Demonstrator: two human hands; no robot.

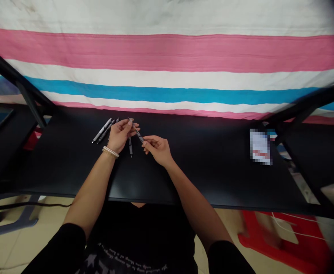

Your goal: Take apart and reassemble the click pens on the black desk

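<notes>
Both of my hands hold one slim pen (139, 134) at a slant above the black table (212, 163). My left hand (121, 133), with a pale beaded bracelet (110, 152) at its wrist, pinches the upper end. The lower end is between the fingertips of my right hand (157, 149). Beneath them, another pen (131, 147) lies on the table, its far part hidden by my left hand. Left of that hand lie a white pen (102, 130) and a dark pen (106, 133), side by side at a slant.
A blurred white packet (260, 147) lies at the table's right side. Black metal bars (31, 102) rise at both ends, and a striped cloth (167, 53) hangs behind. A red stool (283, 243) stands below on the right, and a grey stool (15, 217) on the left.
</notes>
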